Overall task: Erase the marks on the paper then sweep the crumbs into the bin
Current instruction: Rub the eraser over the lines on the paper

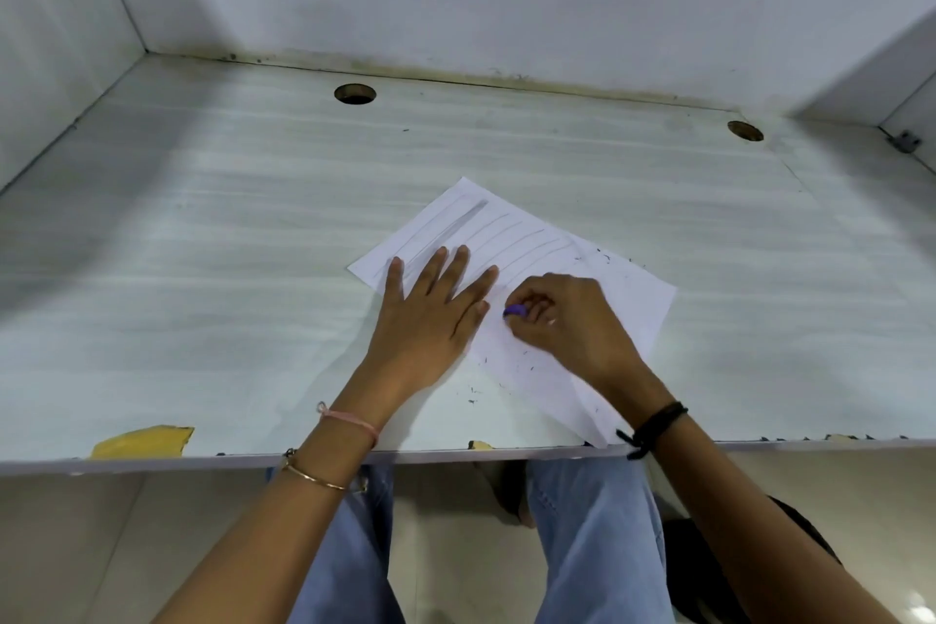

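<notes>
light: soft, even, dim corners | shadows: faint under hands | focus: slightly soft | edges: wide-angle bowing

Your right grip point(567, 324) curls over the purple eraser point(515, 311), so you see only its tip. Both it and your left grip point(430, 314) cover part of the paper point(628, 299). The dark shape point(701, 573) on the floor point(456, 547) sits behind your right forearm; you can't tell what it is

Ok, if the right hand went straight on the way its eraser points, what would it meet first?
Probably the left hand, flat on the paper: the right hand aims the purple eraser at its nearest finger, with only a small gap between.
</notes>
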